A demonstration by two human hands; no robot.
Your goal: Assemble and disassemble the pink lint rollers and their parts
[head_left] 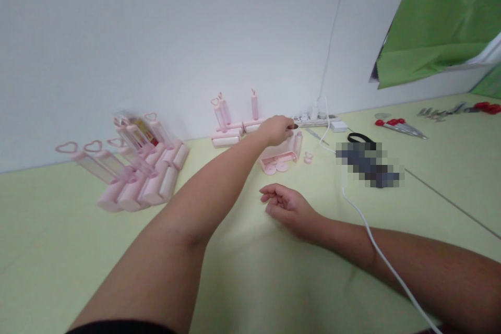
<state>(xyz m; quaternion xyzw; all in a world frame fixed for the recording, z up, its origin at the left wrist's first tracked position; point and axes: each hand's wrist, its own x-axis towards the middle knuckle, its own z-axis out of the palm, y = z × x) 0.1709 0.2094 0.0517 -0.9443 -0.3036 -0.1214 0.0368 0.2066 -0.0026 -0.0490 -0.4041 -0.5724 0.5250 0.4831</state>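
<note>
Left hand [277,129]: fingers curled at a small dark piece [293,127]; cannot tell whether they grip it
Right hand [290,209]: loosely open over the table [58,250]
Pink case [279,157]: on the table, near both hands

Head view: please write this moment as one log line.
left hand: near pink case, hold unclear | right hand: fingers loosely curled | power strip: by wall

black sleeve hem [121,326] on left arm [188,219], right forearm [426,258] bare
</note>
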